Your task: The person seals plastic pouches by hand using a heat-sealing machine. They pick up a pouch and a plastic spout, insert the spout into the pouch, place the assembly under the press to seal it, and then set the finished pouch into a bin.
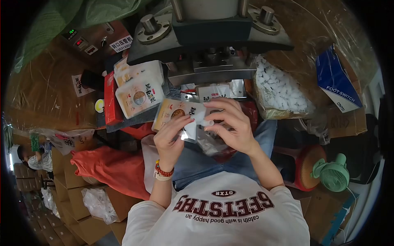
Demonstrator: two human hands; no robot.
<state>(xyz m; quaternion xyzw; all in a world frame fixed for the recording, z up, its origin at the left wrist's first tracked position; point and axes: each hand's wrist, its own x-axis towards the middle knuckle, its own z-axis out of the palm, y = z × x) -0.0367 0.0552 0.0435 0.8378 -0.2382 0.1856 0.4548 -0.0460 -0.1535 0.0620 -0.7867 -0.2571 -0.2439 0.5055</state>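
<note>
My left hand (170, 133) is closed on a printed white-and-orange pouch (166, 112), gripping its lower edge. At the pouch's right end, my right hand (234, 127) pinches a small white plastic spout (207, 122) between thumb and fingers. Whether the spout is fixed in the pouch cannot be made out. Stacked pouches (139, 96) with the same print lie to the left of my hands. Just beyond my fingers, another pouch (215, 91) rests under the metal jaw of a press (211, 74).
A box of small white plastic pieces (281, 86) stands right of the press. Left is a red box (111, 98) beside a control panel (96, 39). A blue foot switch box (338, 82), a red stool (310, 166) and a green fan (334, 174) are at right.
</note>
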